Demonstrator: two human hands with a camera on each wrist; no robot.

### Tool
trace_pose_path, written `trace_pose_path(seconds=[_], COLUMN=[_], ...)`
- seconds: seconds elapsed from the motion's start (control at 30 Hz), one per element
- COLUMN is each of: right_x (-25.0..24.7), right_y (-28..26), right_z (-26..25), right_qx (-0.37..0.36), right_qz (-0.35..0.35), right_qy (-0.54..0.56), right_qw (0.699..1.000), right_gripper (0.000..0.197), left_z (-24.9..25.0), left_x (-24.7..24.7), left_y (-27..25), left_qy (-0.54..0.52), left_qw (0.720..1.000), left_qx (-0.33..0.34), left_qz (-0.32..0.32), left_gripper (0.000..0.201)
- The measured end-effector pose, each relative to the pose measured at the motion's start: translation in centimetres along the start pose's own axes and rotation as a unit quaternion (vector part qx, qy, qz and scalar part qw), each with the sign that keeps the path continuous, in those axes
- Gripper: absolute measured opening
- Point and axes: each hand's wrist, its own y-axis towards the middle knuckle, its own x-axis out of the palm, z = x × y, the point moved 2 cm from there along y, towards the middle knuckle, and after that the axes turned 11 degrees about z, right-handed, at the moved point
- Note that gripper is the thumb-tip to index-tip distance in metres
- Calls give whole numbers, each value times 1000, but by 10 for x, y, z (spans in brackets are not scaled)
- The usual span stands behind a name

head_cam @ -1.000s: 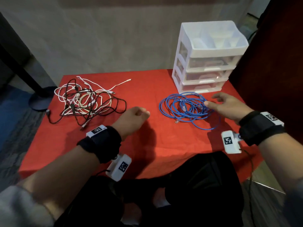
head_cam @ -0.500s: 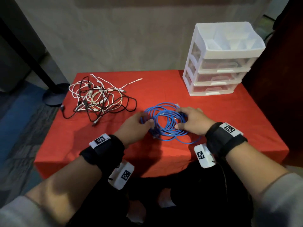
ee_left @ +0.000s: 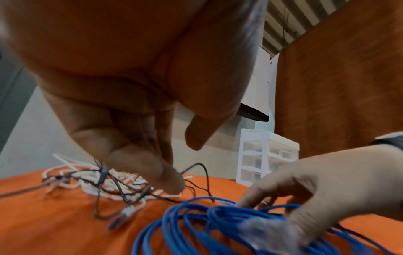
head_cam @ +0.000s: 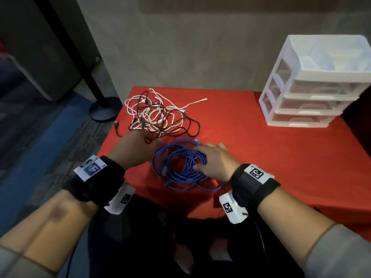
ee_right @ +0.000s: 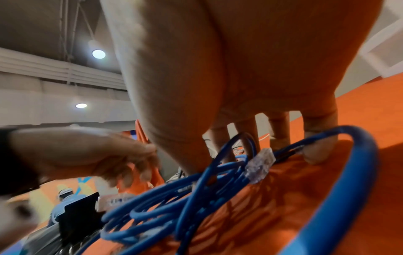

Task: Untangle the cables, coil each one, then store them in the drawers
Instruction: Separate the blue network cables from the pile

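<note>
The surface [head_cam: 261, 157] under your hands is draped in red cloth. At its far right corner stands the white drawer unit [head_cam: 313, 87], three clear drawers stacked under an open top tray, all pushed in.

Near the far left corner lies the tangle of white and black cables [head_cam: 160, 115], loosely knotted together, with one white end trailing toward the middle of the far edge and a black plug lying at the left edge.

Just in front of that tangle, close to the near edge and left of centre, sits the blue cable [head_cam: 176, 167], already in a rough round coil flat on the cloth, with a few loops spilling toward the near edge. A clear plug on it shows in the right wrist view, among the loops below your palm.

Your right hand [head_cam: 215, 159] lies across the right side of the blue coil, fingers spread and fairly straight, tips pressing down on the strands and the cloth; its grip is apart, not curled round the cable.

Your left hand [head_cam: 133, 149] is at the near side of the tangle, just left of the blue coil. Its fingers [ee_left: 152, 165] reach down together into the black and white strands, thumb apart from them; whether that grip has pinched a strand you cannot tell from these views.
</note>
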Motion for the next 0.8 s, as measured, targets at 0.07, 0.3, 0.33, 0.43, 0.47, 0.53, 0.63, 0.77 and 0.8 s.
trace_pose_path(seconds=[0.07,0.3,0.33,0.43,0.47,0.53,0.63,0.77,0.8], right_x=[9,13,12,10,9,8,4,0,-1], right_y=[4,9,7,1,-1,-3,-3,2,4], right_z=[-10,-25,-25,-23,-21,-17,-8,5,8], right_qx=[6,12,13,19,24,43,69,105,113], right_qz=[-7,-1,3,8,14,29,55,74,77], right_qy=[5,-10,-11,-10,-14,-18,-26,-36,-36], right_qw=[1000,1000,1000,1000,1000,999,996,991,990], right_gripper=[79,61,59,52,48,37,26,28,31], left_z=[-3,1,6,10,9,4,0,-2,-3], left_x=[-10,9,14,30,35,41,44,40,39], left_y=[15,87,95,113,119,127,132,131,132], left_qy=[16,217,251,276,256,221,229,220,215], left_qw=[996,973,962,944,946,954,960,962,964], left_qx=[38,28,21,-3,-11,-18,-34,-70,-74], left_qz=[74,-72,-103,-178,-198,-200,-157,-144,-136], left_gripper=[42,148,148,143,139,131,123,101,98])
